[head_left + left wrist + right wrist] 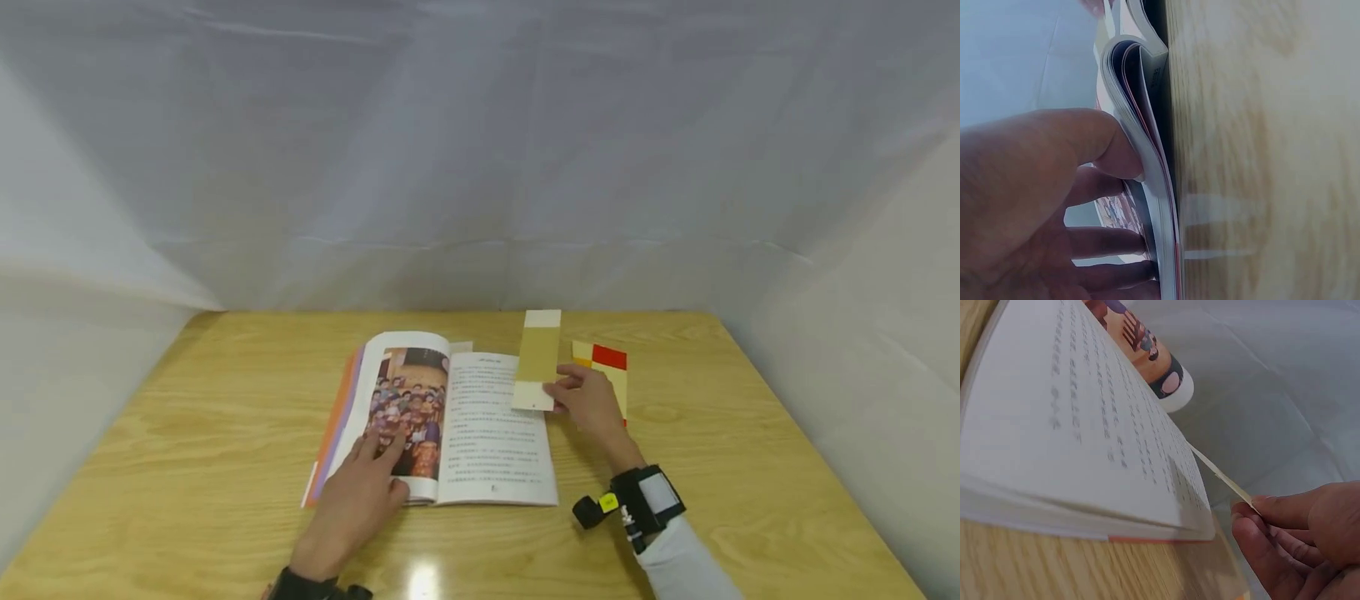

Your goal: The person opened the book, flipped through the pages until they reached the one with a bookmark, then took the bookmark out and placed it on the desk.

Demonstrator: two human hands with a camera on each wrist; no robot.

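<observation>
An open book point(450, 417) lies on the wooden table point(187, 433), a colour picture on its left page and text on its right page point(1085, 425). My left hand point(360, 492) rests flat on the left page, fingers point(1104, 244) spread on the picture and thumb point(1085, 140) against the page edges. My right hand point(592, 404) pinches the near end of a tan and cream paper strip point(538, 358), seen edge-on point(1219, 472) in the right wrist view, just off the book's right edge.
Under and behind my right hand lies a card with red and yellow blocks point(607, 358). White sheeting point(480, 167) walls the table at the back and both sides. Bare wood extends left and right of the book.
</observation>
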